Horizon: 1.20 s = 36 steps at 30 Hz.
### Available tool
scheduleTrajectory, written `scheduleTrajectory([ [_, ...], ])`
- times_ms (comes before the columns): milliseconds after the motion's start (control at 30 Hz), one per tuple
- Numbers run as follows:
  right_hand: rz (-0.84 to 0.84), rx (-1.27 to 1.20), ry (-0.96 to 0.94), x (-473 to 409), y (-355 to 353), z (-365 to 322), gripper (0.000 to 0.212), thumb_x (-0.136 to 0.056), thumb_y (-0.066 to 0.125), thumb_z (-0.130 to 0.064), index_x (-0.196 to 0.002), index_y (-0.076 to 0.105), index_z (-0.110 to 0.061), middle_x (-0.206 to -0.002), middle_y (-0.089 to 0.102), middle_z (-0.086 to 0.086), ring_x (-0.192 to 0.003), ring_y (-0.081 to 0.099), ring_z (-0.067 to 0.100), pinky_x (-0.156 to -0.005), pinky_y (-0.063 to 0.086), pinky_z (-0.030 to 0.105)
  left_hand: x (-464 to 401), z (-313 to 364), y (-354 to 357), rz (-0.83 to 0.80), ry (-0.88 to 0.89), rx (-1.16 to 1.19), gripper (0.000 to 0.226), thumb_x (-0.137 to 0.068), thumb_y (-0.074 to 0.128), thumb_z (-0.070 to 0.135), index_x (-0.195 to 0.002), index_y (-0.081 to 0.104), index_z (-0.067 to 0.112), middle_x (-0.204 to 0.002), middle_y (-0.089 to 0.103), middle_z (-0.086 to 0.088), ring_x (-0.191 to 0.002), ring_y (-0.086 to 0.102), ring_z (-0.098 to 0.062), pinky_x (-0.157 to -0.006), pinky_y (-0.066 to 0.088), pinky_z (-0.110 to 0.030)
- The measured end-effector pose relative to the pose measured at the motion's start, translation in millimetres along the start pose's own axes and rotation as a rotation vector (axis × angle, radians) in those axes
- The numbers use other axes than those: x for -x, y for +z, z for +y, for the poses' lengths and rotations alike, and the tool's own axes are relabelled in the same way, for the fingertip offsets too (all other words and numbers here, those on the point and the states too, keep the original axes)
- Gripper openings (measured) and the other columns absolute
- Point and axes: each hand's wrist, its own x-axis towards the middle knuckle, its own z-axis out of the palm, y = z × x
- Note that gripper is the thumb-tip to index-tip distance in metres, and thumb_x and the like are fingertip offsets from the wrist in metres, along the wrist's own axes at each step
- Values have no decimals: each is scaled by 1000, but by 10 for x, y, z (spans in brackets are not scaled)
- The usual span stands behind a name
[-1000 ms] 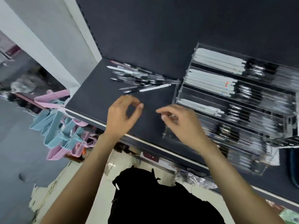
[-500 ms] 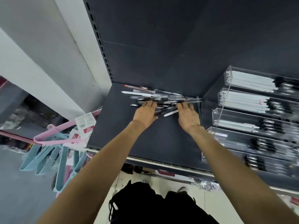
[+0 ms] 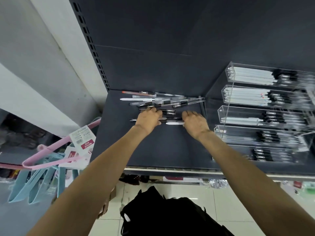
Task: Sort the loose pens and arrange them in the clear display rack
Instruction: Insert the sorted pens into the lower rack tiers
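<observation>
- The left hand lies palm down on the near edge of the pens, which sit loose toward the back of the dark shelf.
- Its fingers reach forward over several black-and-clear pens and bend slightly at the tips. They press on the pens; whether they curl round any one pen I cannot tell.
- The right hand lies just beside it, also palm down, with its fingers close together and lightly bent, touching the ends of the same dark pens.
- A white pen lies between the two hands at their near side; its right end meets the right thumb. Whether the thumb pinches it I cannot tell.
- Further back lie another white pen, one with an orange-red tip and a spread of clear pens with black grips.
- The rack stands to the right of the pile, just beside it, in stepped clear tiers. The upper tiers hold white pens with black ends, the lower ones dark pens.
- Left of the shelf hang a pink hanger and blue hangers. A tag on the pink one bears small print and a barcode over a red patch with white letters, upside down and too blurred to read.
- A black bag lies on the tiled floor below.
</observation>
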Motion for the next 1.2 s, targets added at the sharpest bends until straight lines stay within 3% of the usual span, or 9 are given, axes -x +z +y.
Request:
scheduleTrajectory([
  [233,-10,22,11,196,91,15,33,-91,56,-7,-122,46,-6,-120,50,11,-111,52,29,-89,47,36,-33,61,-10,-163,144,-73,35,-100,47,23,-126,43,0,-126,47,-20,-119,43,-30,-98,38,-36],
  [400,57,-23,-15,301,103,79,22,-96,49,-15,-116,55,-7,-114,58,11,-110,52,29,-94,41,35,68,119,66,-99,202,-199,33,-104,34,20,-130,37,2,-133,40,-17,-119,40,-29,-98,39,-37],
  [567,239,-234,36,415,88,134,15,-92,58,-20,-95,66,-8,-89,69,13,-87,63,36,-85,45,40,135,175,158,-60,190,-323,26,-102,32,11,-126,38,4,-126,47,-16,-113,45,-27,-93,40,-33],
  [767,236,-461,127,527,-24,156,18,-95,54,-31,-104,66,-21,-101,65,2,-88,64,32,-75,49,37,190,172,82,-31,224,-292,29,-106,24,20,-124,40,3,-123,46,-15,-107,49,-27,-88,41,-34],
  [867,327,-722,96,610,-114,239,12,-88,66,-23,-97,73,-19,-91,67,2,-81,65,24,-75,50,29,244,190,-68,-17,256,-95,27,-105,27,22,-118,41,3,-116,45,-12,-96,48,-22,-74,42,-30],
  [933,362,-859,99,684,-217,310,16,-85,69,-15,-100,73,-14,-90,68,4,-77,62,16,-75,44,8,314,175,-204,-61,218,95,24,-105,29,22,-115,41,4,-109,49,-9,-91,48,-20,-74,37,-28],
  [1000,392,-964,200,782,-332,351,18,-86,68,-11,-104,71,-10,-87,67,3,-69,59,6,-69,39,0,396,148,-304,-77,146,334,20,-104,31,23,-109,42,8,-98,57,-1,-83,53,-17,-73,39,-27],
  [1100,391,-1381,343,923,-504,273,15,-92,59,-8,-104,67,-6,-77,63,1,-53,57,-2,-55,44,7,537,264,-405,9,-32,985,14,-104,35,19,-99,47,14,-76,55,7,-61,50,-6,-61,42,-23],
  [1200,324,-1802,351,994,-657,78,13,-93,55,-5,-96,65,-12,-79,63,2,-66,57,2,-64,46,14,652,527,-481,45,-128,1575,18,-103,37,13,-109,53,11,-74,52,5,-55,43,-2,-49,37,-16],
])
